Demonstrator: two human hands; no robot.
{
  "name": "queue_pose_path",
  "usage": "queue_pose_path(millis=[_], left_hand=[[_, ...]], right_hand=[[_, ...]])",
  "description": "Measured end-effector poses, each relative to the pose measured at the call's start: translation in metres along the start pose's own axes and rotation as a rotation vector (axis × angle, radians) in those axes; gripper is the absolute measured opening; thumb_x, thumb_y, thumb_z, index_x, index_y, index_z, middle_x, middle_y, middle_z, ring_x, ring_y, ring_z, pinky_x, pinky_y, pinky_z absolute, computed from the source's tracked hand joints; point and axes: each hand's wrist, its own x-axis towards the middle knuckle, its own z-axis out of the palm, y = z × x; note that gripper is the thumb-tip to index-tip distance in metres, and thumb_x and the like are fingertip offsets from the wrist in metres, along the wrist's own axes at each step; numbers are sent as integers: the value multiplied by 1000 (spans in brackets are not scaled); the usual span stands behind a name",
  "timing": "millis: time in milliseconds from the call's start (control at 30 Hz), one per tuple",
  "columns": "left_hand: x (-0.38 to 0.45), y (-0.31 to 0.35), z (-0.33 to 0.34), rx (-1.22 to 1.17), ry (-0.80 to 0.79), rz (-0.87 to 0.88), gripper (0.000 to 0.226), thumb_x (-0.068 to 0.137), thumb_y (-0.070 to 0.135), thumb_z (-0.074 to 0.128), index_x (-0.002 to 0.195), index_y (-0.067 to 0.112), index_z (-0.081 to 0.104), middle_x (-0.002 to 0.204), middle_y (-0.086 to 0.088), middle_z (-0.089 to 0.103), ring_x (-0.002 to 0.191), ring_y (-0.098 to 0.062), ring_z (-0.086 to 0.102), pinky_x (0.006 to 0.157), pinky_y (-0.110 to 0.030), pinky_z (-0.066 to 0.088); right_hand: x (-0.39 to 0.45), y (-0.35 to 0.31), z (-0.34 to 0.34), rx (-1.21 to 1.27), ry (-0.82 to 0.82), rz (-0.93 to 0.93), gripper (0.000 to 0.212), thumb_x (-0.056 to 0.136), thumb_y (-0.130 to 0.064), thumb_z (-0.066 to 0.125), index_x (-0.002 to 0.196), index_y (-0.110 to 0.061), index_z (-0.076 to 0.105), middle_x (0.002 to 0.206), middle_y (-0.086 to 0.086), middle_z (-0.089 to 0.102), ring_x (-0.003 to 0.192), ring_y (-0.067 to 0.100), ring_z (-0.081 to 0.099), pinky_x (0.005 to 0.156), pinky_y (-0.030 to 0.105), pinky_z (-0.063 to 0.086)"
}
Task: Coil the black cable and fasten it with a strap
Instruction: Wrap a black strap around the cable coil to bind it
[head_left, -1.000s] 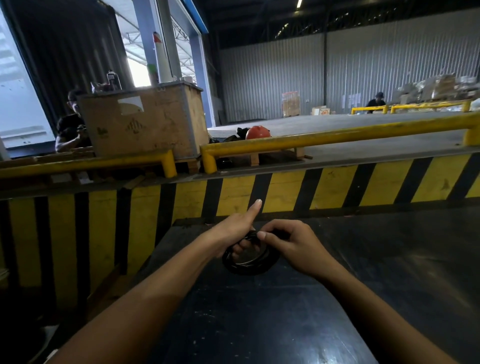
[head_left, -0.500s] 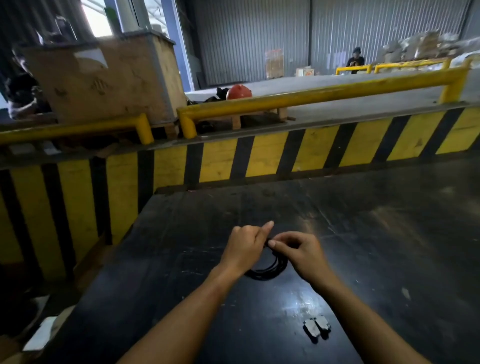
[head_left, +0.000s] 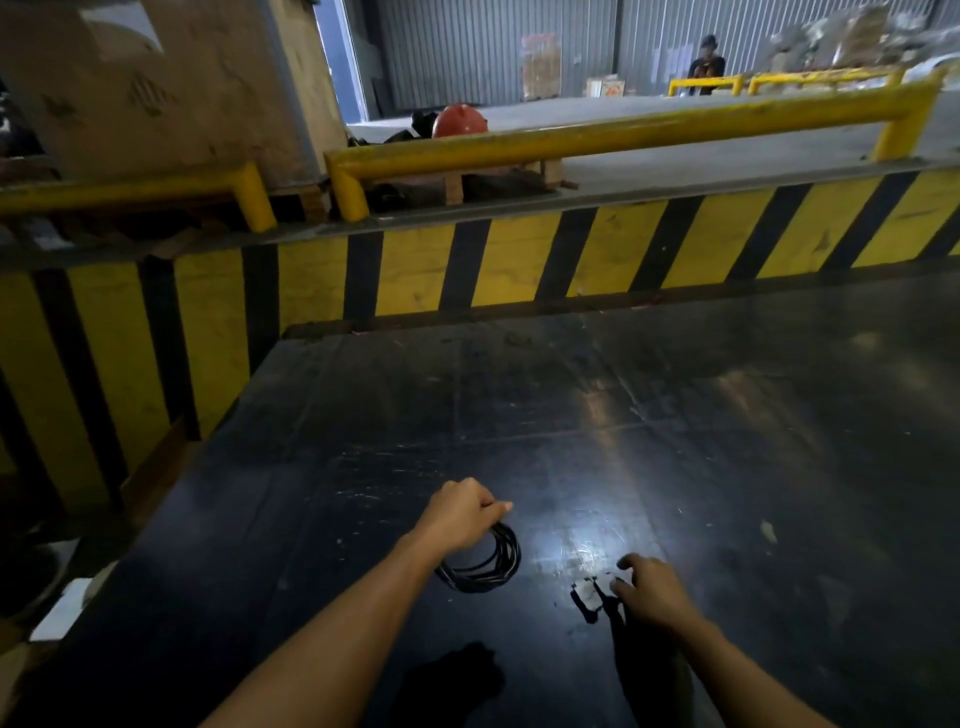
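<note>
The left hand (head_left: 460, 517) is closed in a fist-like grip around the top of the coiled black cable (head_left: 485, 566), a thin round bundle of several loops. The thumb presses against the curled fingers at the top of the loop, and the rest of the coil hangs below the fist, its lower edge at or just above the counter (head_left: 675, 415); whether it touches cannot be told. The right hand (head_left: 652, 590) is apart from the cable, lowered palm-down to the counter with its fingers loosely spread and partly curled, holding nothing that can be seen. Its fingertips (head_left: 621, 587) rest at two small pale grey flat tabs (head_left: 589, 592) lying side by side on the counter; whether these are the strap is too blurred to tell. Both bare forearms reach in from the lower edge of the view.

The counter is a wide, dark, glossy surface, scratched and catching a bright patch of glare just beyond the right hand. At its far edge stands a low wall painted in yellow and black diagonal stripes (head_left: 519, 260), topped by a yellow tubular rail (head_left: 623, 132). Behind the rail, to the left, sits a large brown wooden crate (head_left: 171, 88), and near it an orange hard hat (head_left: 460, 119). Far back, before a grey corrugated wall, another person (head_left: 706, 65) is seated.
</note>
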Motion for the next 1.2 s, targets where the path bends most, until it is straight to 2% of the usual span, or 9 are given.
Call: queue_pose_path(millis=[133,300,400,567,667,767,967,1100,1200], left_hand=[[0,-2,3,-13,-31,-31,50,89,38,57,52,11,37,48,-5,30,48,-19,32,52,-30,29],[0,0,0,-46,-61,-46,42,89,37,58,58,13,47,51,-6,32,49,-18,32,51,-29,28],[0,0,-1,-62,-82,-30,37,89,37,58,60,15,51,54,-9,35,52,-17,34,53,-29,28],[9,14,-12,-97,-83,28,47,88,38,61,68,-5,63,59,-12,51,55,-16,46,53,-29,35],[17,35,-30,-105,-68,123,39,87,40,62,65,9,69,55,-6,58,47,-8,48,50,-28,39],[24,60,-53,-132,-66,208,33,85,46,61,87,16,75,75,1,73,67,-6,64,60,-30,50],[31,91,-96,-264,-62,303,41,86,41,61,65,5,60,42,10,40,38,-2,36,44,-24,29],[31,100,-118,-310,-53,329,36,91,28,59,81,-6,64,49,5,42,38,-2,37,42,-20,30],[26,105,-133,-342,-93,368,26,93,26,55,80,6,66,51,3,43,38,-2,39,40,-15,33]], right_hand=[[1,-5,1,-69,12,-10,41,87,-29,57,124,-15,53,125,16,53,114,30,55,91,30,42],[1,-6,1,-89,45,15,12,82,-20,56,76,-10,59,100,14,66,95,29,63,74,29,46],[2,-5,-6,102,34,89,30,82,-23,66,57,-15,53,72,9,62,78,26,63,64,29,44],[0,-37,-60,790,82,5,13,84,-10,67,74,-3,66,68,11,60,54,16,49,55,29,41],[-13,-81,-102,1011,120,-131,11,82,-6,69,90,-8,61,74,11,65,57,18,55,57,28,47],[-28,-118,-130,995,209,-311,22,82,-6,69,100,-15,60,73,9,67,56,17,56,56,28,48],[-47,-163,-162,841,355,-574,9,85,-5,65,91,-9,70,72,2,68,51,-5,59,48,10,46],[-55,-175,-181,752,353,-652,15,84,-12,68,98,-13,71,83,4,71,65,-4,64,57,12,50],[-57,-173,-195,686,280,-731,28,80,-13,72,108,-16,67,92,0,72,83,2,68,72,16,55]])
